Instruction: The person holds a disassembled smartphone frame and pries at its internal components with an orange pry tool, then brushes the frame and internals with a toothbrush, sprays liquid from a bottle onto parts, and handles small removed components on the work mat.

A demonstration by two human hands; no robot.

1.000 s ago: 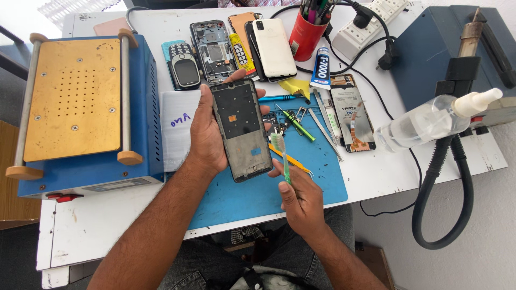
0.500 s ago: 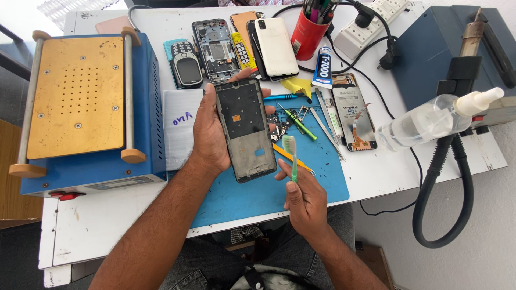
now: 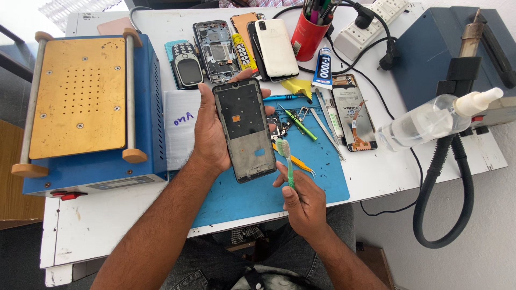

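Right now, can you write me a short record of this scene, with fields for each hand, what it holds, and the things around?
left hand: left hand holds an opened phone frame upright above the blue mat
right hand: right hand grips a green toothbrush, bristles up, beside the frame's right edge
contact: brush head near the frame; touching cannot be told
on the mat: screwdriver, tweezers
left of mat: blue machine with brass plate
behind: keypad phone, white phone, red cup, glue tube
right: spray bottle
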